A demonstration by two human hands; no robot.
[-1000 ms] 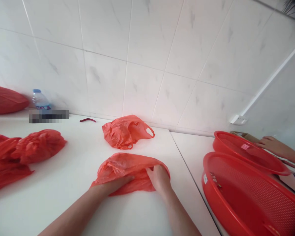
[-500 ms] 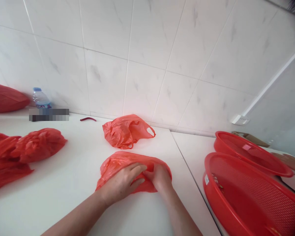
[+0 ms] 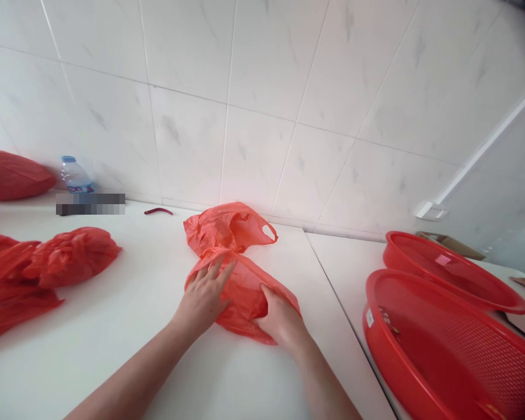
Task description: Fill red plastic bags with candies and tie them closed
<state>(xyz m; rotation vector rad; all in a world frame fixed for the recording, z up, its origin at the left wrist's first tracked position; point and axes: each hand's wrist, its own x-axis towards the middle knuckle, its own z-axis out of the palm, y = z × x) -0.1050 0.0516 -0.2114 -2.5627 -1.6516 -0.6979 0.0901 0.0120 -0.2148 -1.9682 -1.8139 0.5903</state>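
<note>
A thin red plastic bag (image 3: pixel 244 280) lies on the white table in front of me, its mouth spread wide toward me. My left hand (image 3: pixel 206 291) rests on the bag's left side with the fingers spread. At the right side of the mouth, my right hand (image 3: pixel 282 312) reaches in, thumb and forefinger apart, its other fingers partly hidden. Just behind, touching or nearly touching the far edge, is a second red plastic bag (image 3: pixel 221 227), crumpled, with a loop handle showing.
Bunched red bags (image 3: pixel 76 256) lie on the left, with a red bundle (image 3: pixel 15 174) and a water bottle (image 3: pixel 75 175) by the tiled wall. A dark red curved strip (image 3: pixel 158 210) lies near the wall. Two red plastic baskets (image 3: pixel 378 338) stand on the right.
My left hand has moved up and left, its fingers spreading. The near bag's mouth has widened, and its far edge has shifted toward the bag behind. My right hand stays at the right side.
</note>
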